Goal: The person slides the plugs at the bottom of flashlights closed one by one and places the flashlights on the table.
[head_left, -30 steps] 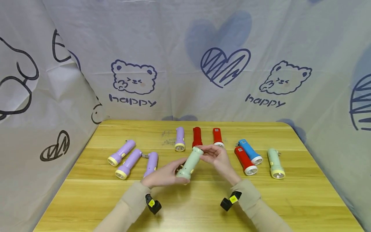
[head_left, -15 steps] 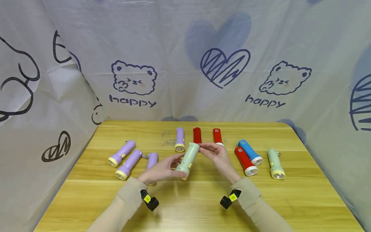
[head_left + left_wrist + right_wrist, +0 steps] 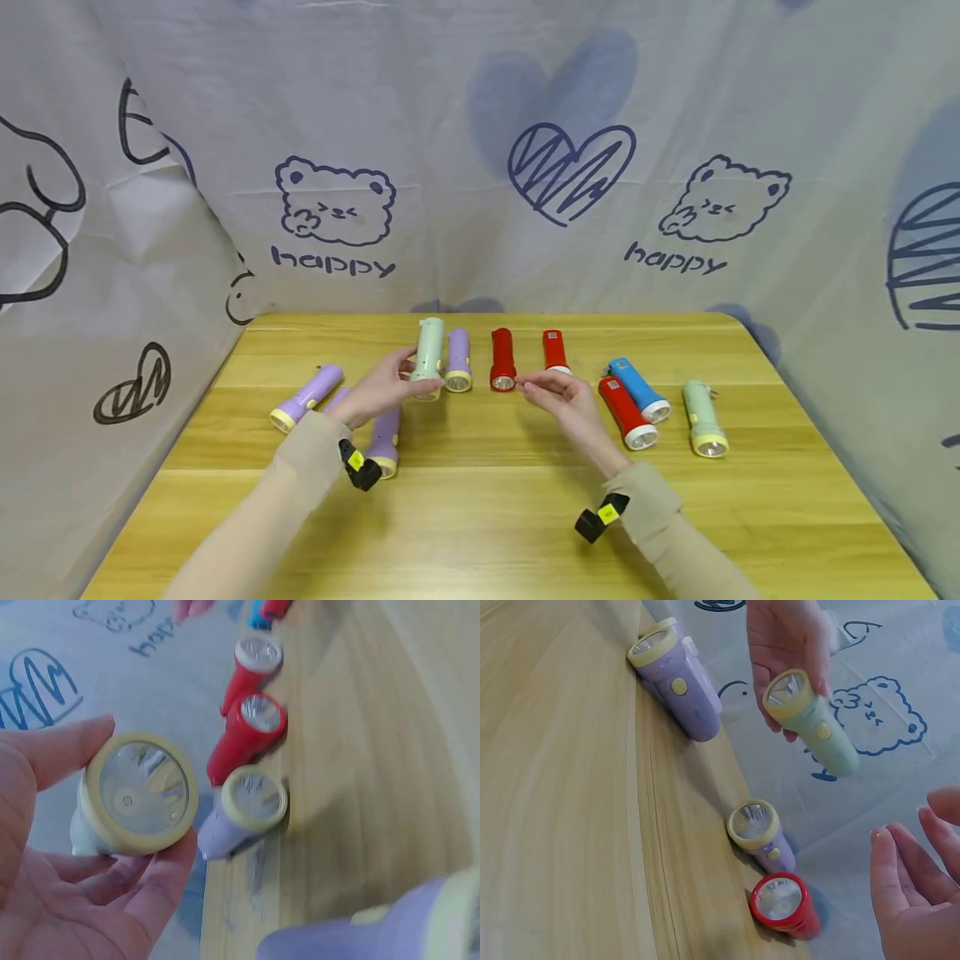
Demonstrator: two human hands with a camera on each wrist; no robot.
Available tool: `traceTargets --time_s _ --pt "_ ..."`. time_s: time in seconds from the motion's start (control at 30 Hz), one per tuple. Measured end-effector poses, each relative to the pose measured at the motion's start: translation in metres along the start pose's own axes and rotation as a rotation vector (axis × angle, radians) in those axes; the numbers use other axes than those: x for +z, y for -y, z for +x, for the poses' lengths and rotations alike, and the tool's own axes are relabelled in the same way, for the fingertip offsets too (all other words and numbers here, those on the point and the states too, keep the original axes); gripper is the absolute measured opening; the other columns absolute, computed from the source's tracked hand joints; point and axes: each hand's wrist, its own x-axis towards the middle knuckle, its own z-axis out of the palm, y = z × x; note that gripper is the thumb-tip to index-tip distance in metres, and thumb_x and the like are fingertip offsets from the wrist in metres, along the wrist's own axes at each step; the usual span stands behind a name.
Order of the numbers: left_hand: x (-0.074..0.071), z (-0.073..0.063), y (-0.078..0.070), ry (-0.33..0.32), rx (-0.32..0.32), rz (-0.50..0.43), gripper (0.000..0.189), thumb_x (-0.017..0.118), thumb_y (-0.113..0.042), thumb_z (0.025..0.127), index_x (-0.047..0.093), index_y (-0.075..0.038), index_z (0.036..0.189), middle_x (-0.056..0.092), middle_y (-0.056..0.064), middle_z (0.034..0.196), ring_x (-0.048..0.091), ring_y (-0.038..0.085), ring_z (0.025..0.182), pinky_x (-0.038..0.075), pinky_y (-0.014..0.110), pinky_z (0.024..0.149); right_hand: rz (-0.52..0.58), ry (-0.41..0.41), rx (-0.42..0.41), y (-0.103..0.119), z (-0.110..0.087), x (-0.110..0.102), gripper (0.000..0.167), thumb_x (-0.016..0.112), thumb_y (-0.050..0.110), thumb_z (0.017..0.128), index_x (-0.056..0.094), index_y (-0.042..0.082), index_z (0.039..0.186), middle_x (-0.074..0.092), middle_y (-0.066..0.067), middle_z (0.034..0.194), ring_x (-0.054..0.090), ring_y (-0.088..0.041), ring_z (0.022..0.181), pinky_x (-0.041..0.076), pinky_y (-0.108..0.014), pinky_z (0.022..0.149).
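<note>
My left hand [image 3: 378, 387] grips a pale green flashlight [image 3: 431, 346] by its wide head, lifted off the table at the back left. In the left wrist view its cream-rimmed lens [image 3: 142, 796] sits between thumb and fingers. A purple flashlight [image 3: 458, 362] lies just right of it, with a red flashlight [image 3: 502, 357] beyond. My right hand [image 3: 566, 408] hovers near that red one's lens, fingers loosely bent, holding nothing. The right wrist view shows a gap between thumb and fingers of this right hand [image 3: 922, 892].
Several purple flashlights lie at the left, partly behind my left arm, one a purple flashlight [image 3: 309, 396]. To the right are two more red ones, a blue flashlight [image 3: 637, 387] and another green flashlight [image 3: 705, 421]. A printed cloth [image 3: 450, 167] hangs behind the wooden table [image 3: 510, 517].
The left hand has carried the green flashlight left and toward the back, turning it more upright in view. The right hand has come away from its tail end and stays near the middle.
</note>
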Motion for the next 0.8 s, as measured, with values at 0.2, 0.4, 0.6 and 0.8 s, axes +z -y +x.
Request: traceTargets --time_s 0.2,0.4,0.6,0.8 --pt "-0.009 0.014 0.001 -0.066 -0.084 0.142 0.094 0.071 -0.036 0.093 0.017 0.004 0.159 0.052 0.029 0.140 0.057 0.039 0.122 0.050 0.050 0.105 -0.023 -0.016 0.010 -0.001 0.000 0.001 0.034 0.065 0.003 0.096 0.058 -0.018 0.122 0.075 0.014 0.102 0.072 -0.003 0.098 0.058 -0.020 0.091" --pt "-0.008 0.026 0.004 -0.086 -0.120 0.196 0.086 0.069 -0.033 0.094 0.023 0.008 0.155 0.051 0.032 0.141 0.055 0.043 0.127 0.047 0.054 0.109 -0.080 -0.023 0.042 -0.004 -0.001 0.001 0.028 0.065 0.002 0.096 0.065 -0.011 0.120 0.076 -0.006 0.109 0.072 -0.006 0.098 0.059 -0.020 0.090" --pt "-0.008 0.035 0.011 -0.089 -0.190 0.204 0.054 0.070 -0.029 0.094 0.051 0.005 0.131 0.062 0.024 0.122 0.061 0.035 0.111 0.051 0.051 0.105 -0.110 -0.012 0.033 -0.006 -0.001 0.000 0.025 0.062 -0.002 0.096 0.064 -0.013 0.118 0.065 -0.034 0.126 0.072 -0.003 0.097 0.059 -0.019 0.088" --pt "-0.008 0.041 0.015 -0.087 -0.216 0.257 0.045 0.071 -0.028 0.093 0.055 0.004 0.121 0.064 0.019 0.111 0.061 0.028 0.097 0.055 0.044 0.093 -0.155 0.002 0.038 -0.009 -0.002 -0.001 0.025 0.062 -0.004 0.095 0.065 -0.013 0.118 0.064 -0.036 0.125 0.072 -0.006 0.096 0.059 -0.018 0.086"
